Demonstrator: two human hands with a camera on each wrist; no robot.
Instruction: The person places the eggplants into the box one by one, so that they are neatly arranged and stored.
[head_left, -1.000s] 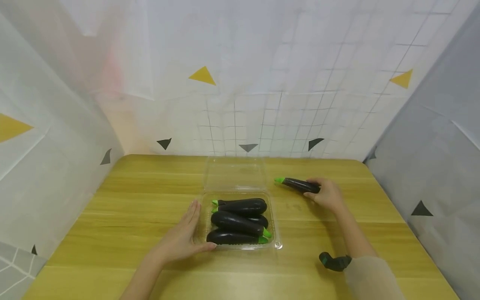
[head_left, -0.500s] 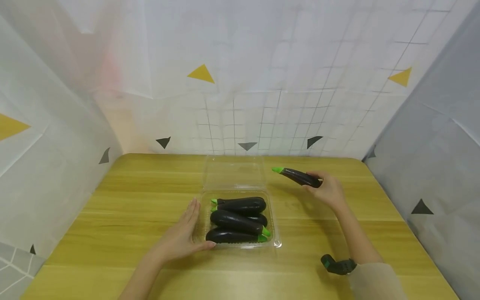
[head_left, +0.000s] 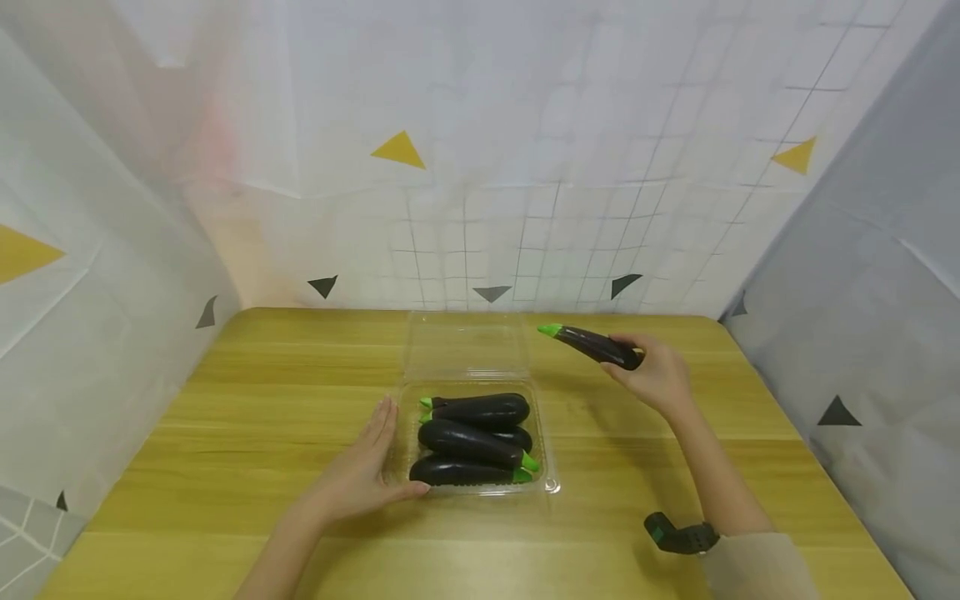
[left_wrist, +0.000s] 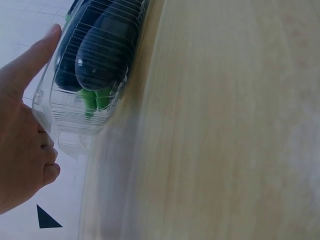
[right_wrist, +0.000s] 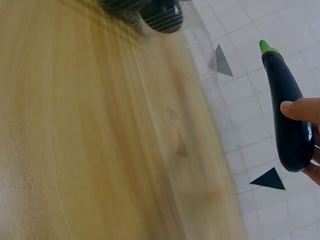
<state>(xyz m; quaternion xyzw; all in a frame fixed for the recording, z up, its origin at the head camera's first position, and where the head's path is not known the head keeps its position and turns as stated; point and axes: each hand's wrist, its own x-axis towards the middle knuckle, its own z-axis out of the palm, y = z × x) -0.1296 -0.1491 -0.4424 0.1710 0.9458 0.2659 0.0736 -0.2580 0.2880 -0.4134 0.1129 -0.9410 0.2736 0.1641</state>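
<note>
In the head view my right hand (head_left: 654, 377) grips an eggplant (head_left: 596, 346) by its thick end, raised over the table, its green stem pointing left. The right wrist view shows the thumb across the dark body of this eggplant (right_wrist: 290, 120). A clear plastic clamshell box (head_left: 546, 450) lies in front of me with its lid (head_left: 465, 346) folded back. Inside lie several eggplants (head_left: 474, 446), stems facing both ways. My left hand (head_left: 358, 477) rests against the box's left side, fingers straight along the wall and thumb at the front left corner.
The box stands on a wooden table (head_left: 247, 433). White sheeting (head_left: 480, 233) with grid lines and triangles hangs behind the table's far edge and along both sides. A dark wrist-camera mount (head_left: 678, 535) juts from the right forearm, left of the sleeve.
My right hand has lifted the eggplant up off the table, and its stem end has tilted upward. The left hand and the box have stayed in place.
</note>
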